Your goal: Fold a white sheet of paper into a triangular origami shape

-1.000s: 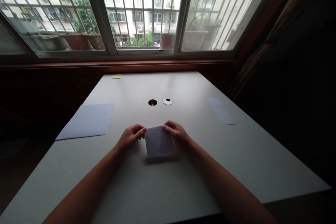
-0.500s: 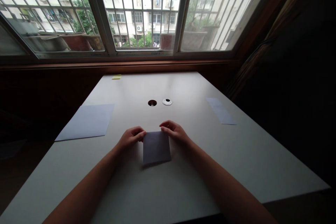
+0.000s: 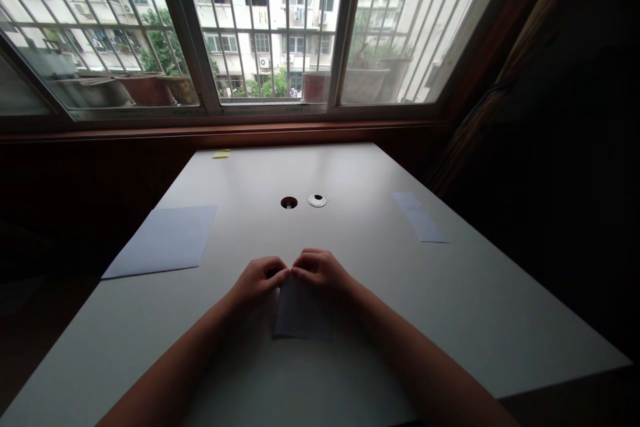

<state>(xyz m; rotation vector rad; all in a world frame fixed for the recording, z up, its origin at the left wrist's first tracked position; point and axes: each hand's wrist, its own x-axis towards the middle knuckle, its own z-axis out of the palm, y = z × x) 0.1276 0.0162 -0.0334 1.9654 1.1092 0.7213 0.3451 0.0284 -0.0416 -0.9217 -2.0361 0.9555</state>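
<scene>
A small sheet of paper (image 3: pixel 301 317) hangs from my fingers over the white table (image 3: pixel 280 387), its lower edge toward me. My left hand (image 3: pixel 261 278) pinches the paper near its top left corner between thumb and fingers. My right hand (image 3: pixel 320 270) grips the same far edge, its thumb and fingertips meeting those of the left. The right hand covers the upper right part of the sheet. Whether the lower edge touches the table I cannot tell.
Larger white sheets (image 3: pixel 165 240) lie at the table's left edge, and a narrow paper strip (image 3: pixel 420 217) lies on the right. Beyond my hands are a round hole (image 3: pixel 289 203) and its white cover (image 3: pixel 317 201). Yellow sticky notes (image 3: pixel 221 154) sit at the far left corner.
My right hand has moved left along the paper's top edge until its fingertips meet my left hand's. The paper now shows narrower at the top. The view has tilted slightly up.
</scene>
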